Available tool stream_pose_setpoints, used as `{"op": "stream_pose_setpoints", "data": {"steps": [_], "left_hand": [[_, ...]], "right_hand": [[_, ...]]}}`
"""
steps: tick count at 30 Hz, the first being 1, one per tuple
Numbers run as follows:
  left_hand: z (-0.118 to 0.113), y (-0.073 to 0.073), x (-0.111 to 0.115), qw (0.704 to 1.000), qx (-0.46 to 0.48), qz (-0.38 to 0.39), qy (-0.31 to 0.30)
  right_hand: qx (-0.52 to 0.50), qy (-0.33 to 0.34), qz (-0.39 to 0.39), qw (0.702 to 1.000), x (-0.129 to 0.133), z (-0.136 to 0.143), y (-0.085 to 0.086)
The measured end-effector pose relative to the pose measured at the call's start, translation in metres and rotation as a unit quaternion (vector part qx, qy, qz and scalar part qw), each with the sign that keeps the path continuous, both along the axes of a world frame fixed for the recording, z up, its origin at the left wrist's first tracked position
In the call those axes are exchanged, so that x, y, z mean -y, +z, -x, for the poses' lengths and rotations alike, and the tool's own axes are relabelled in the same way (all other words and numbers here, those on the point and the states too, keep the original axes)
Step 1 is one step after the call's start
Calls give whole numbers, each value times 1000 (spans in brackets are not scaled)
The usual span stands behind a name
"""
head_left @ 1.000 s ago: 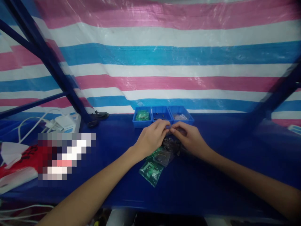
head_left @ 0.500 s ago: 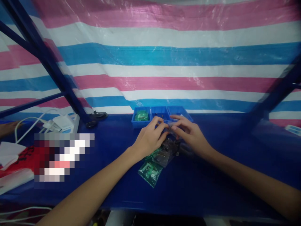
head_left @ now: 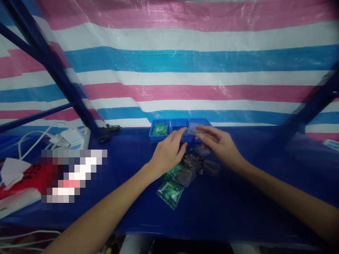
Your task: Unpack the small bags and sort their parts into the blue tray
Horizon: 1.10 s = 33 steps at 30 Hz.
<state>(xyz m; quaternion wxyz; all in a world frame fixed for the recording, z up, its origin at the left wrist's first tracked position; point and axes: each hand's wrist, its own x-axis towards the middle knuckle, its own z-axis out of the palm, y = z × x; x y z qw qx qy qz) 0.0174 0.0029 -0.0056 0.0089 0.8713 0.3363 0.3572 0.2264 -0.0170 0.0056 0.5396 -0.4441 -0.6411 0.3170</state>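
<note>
A small clear plastic bag (head_left: 192,128) is pinched between the thumb and fingers of my right hand (head_left: 221,143), in front of the blue bins. My left hand (head_left: 169,150) is just left of it, thumb and forefinger apart, with nothing visible between them. Below the hands lies a pile: a green circuit board in a clear bag (head_left: 171,192), a clear bag with small metal parts (head_left: 184,176), and a bag of dark parts (head_left: 192,162). Another clear bag (head_left: 202,151) lies under my right fingers. My left hand partly covers the pile's upper left.
Three joined blue bins (head_left: 159,137) stand at the table's back; the left one holds green bagged boards. White cables and a power strip (head_left: 85,139) lie at left, near a red bag (head_left: 31,180). Dark blue frame posts (head_left: 63,84) rise on both sides before a striped sheet.
My hands have drawn apart; the left has come off the clear bag, which the right raises slightly. Another person's hand at the far left has gone from view.
</note>
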Motion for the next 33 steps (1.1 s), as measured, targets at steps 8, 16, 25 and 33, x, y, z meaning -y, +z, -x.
{"op": "stream_pose_setpoints", "data": {"steps": [8, 16, 25, 33], "left_hand": [[0, 4, 3, 999, -51, 3, 12], [1, -3, -1, 994, -113, -3, -6], [1, -7, -5, 982, -184, 31, -12], [-1, -4, -3, 981, -185, 52, 1]], "right_hand": [[-94, -21, 110, 989, -22, -15, -2], [256, -119, -87, 956, -14, -13, -10], [530, -3, -186, 828, 11, 8, -26], [515, 10, -157, 842, 9, 8, -28]]}}
